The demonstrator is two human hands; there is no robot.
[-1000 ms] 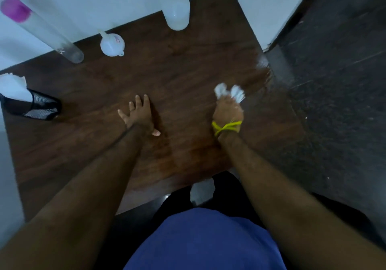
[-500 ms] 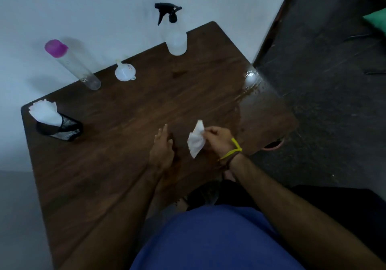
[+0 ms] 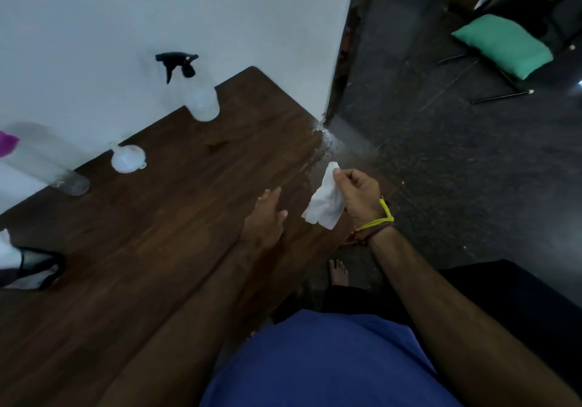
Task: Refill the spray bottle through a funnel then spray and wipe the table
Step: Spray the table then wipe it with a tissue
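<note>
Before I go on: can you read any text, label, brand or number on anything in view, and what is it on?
No text can be read in this view.
Funnel: a faint reddish mark on top, too blurred to read.
Clear bottle with the purple cap: a small dark mark near its base, too blurred to read.
Spray bottle, tissue, table: no lettering visible.

Home room: wooden table (image 3: 151,249) against white wall (image 3: 157,12), dark stone floor (image 3: 456,170), green cushion (image 3: 504,44).

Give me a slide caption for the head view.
Right hand pinches a white tissue above the wet table edge; left hand rests flat.
</note>
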